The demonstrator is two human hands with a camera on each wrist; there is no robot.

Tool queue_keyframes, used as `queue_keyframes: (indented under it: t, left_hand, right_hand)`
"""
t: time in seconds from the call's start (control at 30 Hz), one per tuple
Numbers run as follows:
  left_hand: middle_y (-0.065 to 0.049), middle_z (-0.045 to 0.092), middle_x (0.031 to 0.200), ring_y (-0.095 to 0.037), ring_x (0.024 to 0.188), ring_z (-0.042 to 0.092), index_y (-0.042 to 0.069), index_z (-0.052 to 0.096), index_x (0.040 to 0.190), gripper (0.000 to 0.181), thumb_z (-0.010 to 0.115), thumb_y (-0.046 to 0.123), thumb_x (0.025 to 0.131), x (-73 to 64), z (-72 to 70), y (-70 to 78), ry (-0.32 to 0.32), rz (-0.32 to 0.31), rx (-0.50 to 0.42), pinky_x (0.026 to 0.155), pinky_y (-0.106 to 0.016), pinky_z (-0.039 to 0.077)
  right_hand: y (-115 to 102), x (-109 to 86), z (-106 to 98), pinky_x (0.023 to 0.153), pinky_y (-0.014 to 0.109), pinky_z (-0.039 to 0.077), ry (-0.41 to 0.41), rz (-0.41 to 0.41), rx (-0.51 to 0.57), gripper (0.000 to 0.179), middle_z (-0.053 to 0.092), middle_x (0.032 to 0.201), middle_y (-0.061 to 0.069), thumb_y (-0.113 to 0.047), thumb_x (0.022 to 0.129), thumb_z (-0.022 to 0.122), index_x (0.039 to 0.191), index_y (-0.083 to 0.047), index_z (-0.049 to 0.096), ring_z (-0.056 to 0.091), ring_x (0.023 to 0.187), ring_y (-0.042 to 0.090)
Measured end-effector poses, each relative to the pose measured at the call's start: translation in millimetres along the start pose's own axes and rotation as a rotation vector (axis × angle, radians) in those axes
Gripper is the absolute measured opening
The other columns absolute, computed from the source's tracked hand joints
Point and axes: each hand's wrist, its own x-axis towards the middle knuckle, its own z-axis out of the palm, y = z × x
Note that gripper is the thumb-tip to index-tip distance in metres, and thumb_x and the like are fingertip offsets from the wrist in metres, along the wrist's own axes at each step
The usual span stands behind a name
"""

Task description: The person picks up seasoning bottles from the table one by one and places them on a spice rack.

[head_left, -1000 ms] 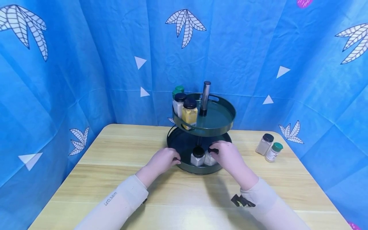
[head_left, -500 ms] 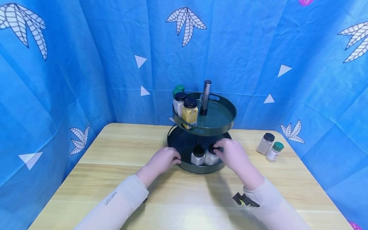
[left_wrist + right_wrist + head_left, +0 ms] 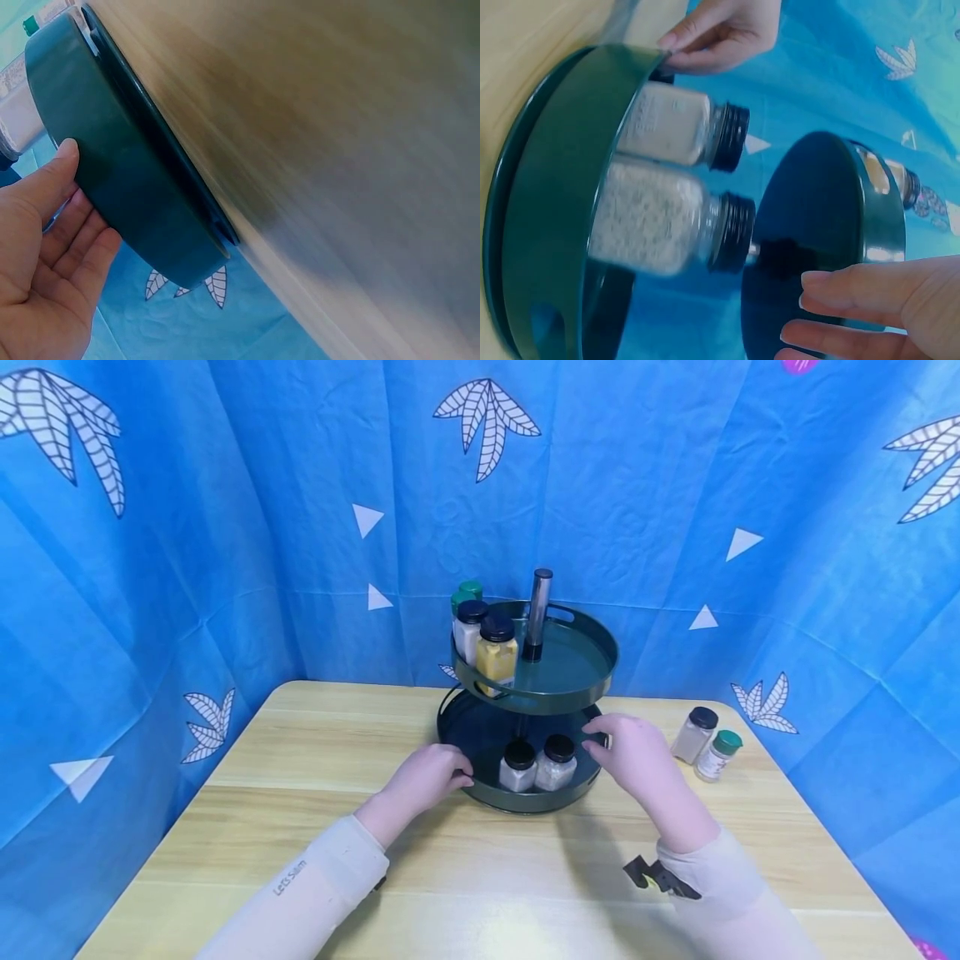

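A dark green two-tier round tray stand rests on the table, and my left hand [image 3: 420, 781] pinches the rim of its lower tray [image 3: 517, 802]. In the left wrist view the thumb [image 3: 64, 161] lies against the tray's outer wall. Two clear square jars with black lids stand side by side at the front of that tray: a left jar [image 3: 516, 778] and a right jar [image 3: 555, 775], whose contents look white and grainy in the right wrist view. Just right of them, my right hand [image 3: 641, 760] holds nothing, thumb and fingers parted over the tray's right edge.
On the upper tray [image 3: 570, 697] stand a yellow-filled jar [image 3: 497, 664], a white-filled jar [image 3: 465, 639] and green-capped bottles [image 3: 470, 587] behind, left of the metal post [image 3: 537, 610]. A black-lidded jar [image 3: 693, 739] and a green-capped shaker [image 3: 716, 758] stand at the table's right.
My right hand has let go of the right jar's black lid and moved right, its fingers parting. That jar shifted slightly right earlier. My left hand stays on the rim.
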Motion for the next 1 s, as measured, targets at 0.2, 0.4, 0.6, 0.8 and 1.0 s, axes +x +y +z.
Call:
queue_keyframes:
  t: [0.2,0.4,0.6,0.8,1.0]
  left_hand:
    - [0.001,0.073,0.094,-0.016,0.091,0.069,0.014,0.079,0.092,0.009,0.079,0.022,0.088,-0.6,1.5,-1.5,0.001,-0.009,0.004,0.084,-0.032,0.057]
    - [0.001,0.073,0.095,-0.017,0.091,0.069,0.014,0.079,0.092,0.01,0.079,0.022,0.088,-1.0,1.5,-1.4,0.002,-0.011,-0.004,0.084,-0.032,0.057]
    - [0.001,0.074,0.096,-0.016,0.092,0.069,0.014,0.078,0.093,0.009,0.078,0.022,0.088,-1.8,2.4,-1.2,0.005,-0.009,-0.012,0.084,-0.032,0.057]
    - [0.001,0.073,0.096,-0.016,0.092,0.069,0.014,0.079,0.094,0.01,0.078,0.022,0.089,-0.8,1.7,-0.1,-0.01,-0.017,-0.011,0.085,-0.032,0.057]
    - [0.001,0.074,0.097,-0.016,0.093,0.068,0.014,0.079,0.094,0.01,0.078,0.023,0.089,-0.6,0.1,1.0,-0.018,-0.026,-0.018,0.085,-0.032,0.057]
  right_hand:
    - [12,-0.6,-7,0.083,0.053,0.056,-0.007,0.066,-0.005,0.019,0.071,0.113,0.02,-0.012,0.089,0.074,0.106,-0.002,0.076,0.068,0.102,0.039]
    - [24,-2.5,-18,0.061,0.042,0.055,0.012,0.104,-0.004,0.024,0.07,0.114,0.022,-0.013,0.09,0.074,0.11,-0.002,0.074,0.068,0.073,0.031]
    - [36,-5.6,-28,0.06,0.043,0.053,0.026,0.172,-0.004,0.029,0.073,0.097,0.022,-0.016,0.092,0.072,0.115,0.0,0.072,0.061,0.056,0.026]
    - [55,-10.4,-35,0.05,0.04,0.046,0.041,0.232,0.0,0.032,0.06,0.058,0.011,-0.017,0.093,0.07,0.119,0.001,0.069,0.053,0.048,0.027]
    - [73,-10.4,-43,0.057,0.039,0.045,0.047,0.257,-0.005,0.033,0.063,0.062,0.006,-0.019,0.094,0.068,0.119,0.003,0.068,0.06,0.059,0.021]
